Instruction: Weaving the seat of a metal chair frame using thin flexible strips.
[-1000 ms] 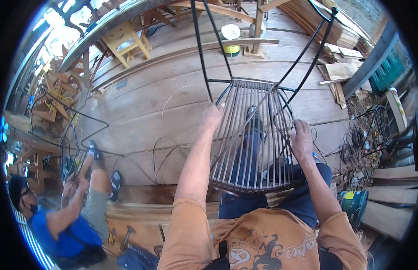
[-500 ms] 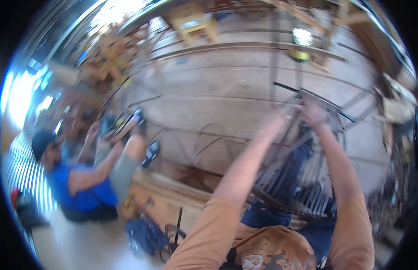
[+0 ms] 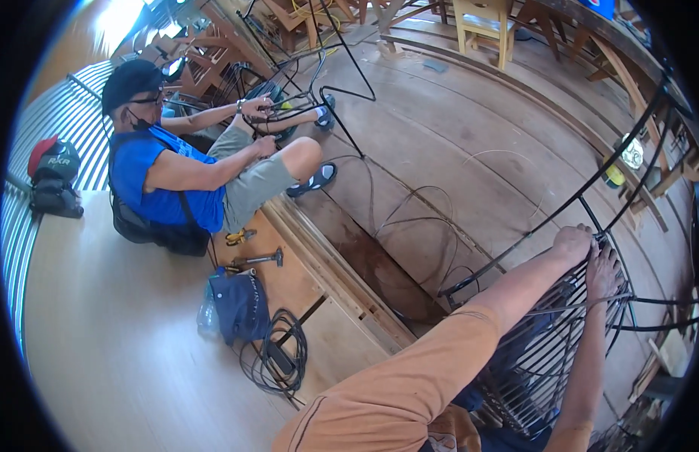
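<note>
Left hand (image 3: 572, 245) curled, right hand (image 3: 603, 275) half-spread, grips unclear, corded black frame (image 3: 547, 354) under both.

We cannot make out what the fingertips of the left hand (image 3: 572, 245) and right hand (image 3: 604, 276) grip. The right forearm (image 3: 586, 354) hides part of the slatted seat (image 3: 541, 369); the lower edge cuts off the right sleeve (image 3: 574, 437). We find the co-worker's work too small to tell.
</note>
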`<move>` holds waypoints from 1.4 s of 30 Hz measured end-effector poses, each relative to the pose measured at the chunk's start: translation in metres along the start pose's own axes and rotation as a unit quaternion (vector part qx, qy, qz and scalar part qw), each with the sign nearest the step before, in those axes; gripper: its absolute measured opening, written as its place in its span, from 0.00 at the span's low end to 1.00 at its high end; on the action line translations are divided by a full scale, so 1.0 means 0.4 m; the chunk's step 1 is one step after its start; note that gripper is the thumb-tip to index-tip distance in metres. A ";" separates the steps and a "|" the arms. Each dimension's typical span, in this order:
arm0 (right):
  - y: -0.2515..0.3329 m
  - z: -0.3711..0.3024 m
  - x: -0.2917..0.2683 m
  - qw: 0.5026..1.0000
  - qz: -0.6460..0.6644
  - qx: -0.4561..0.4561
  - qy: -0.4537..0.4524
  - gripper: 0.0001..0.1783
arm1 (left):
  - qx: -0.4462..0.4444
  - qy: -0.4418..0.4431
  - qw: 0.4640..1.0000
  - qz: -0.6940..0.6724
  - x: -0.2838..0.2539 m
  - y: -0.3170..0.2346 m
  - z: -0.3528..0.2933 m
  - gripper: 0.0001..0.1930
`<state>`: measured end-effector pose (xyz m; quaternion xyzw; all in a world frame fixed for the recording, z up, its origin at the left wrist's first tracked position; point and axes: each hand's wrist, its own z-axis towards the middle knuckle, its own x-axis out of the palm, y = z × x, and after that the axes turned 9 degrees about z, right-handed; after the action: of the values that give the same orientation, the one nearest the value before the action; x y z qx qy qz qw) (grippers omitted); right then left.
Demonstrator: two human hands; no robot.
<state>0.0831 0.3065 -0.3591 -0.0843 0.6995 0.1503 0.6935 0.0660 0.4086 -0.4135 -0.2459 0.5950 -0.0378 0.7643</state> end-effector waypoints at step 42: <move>0.059 -0.686 -0.092 0.881 0.343 -0.281 0.165 0.20 | 0.047 0.046 0.988 -0.138 -0.299 0.168 -0.524 0.22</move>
<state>-0.1830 0.2354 -0.3224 -0.0538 0.7170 0.5534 0.4204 -0.1788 0.4400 -0.3710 -0.2874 0.5874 -0.1817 0.7344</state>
